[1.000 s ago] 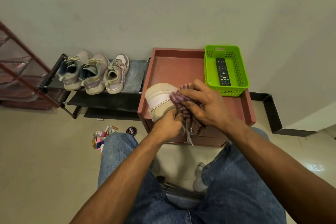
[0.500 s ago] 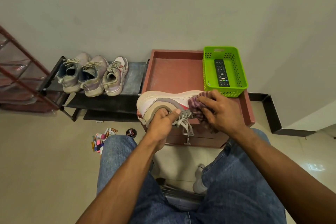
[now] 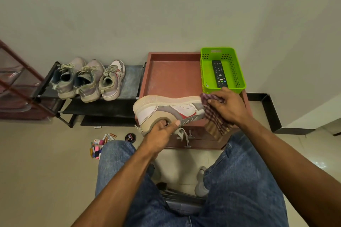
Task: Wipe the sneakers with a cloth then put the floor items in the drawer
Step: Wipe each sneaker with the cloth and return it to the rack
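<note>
Mid-frame, left hand (image 3: 162, 131) grips the white-and-beige leather sneaker (image 3: 166, 110); right hand (image 3: 227, 107) pinches the checked maroon cloth (image 3: 215, 118) at its toe (wiping step, rest of the side looks next).

cabinet top (image 3: 171, 79) open (left), basket (image 3: 239, 72) right

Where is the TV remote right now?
In the head view, the remote lies inside the green basket on the right back corner of the red cabinet top, just behind the right hand holding the cloth.

Rack (image 3: 129, 81): three sneakers (image 3: 88, 79). Cabinet top (image 3: 171, 75): green basket (image 3: 238, 72). Floor (image 3: 36, 162): small items (image 3: 99, 143).
</note>
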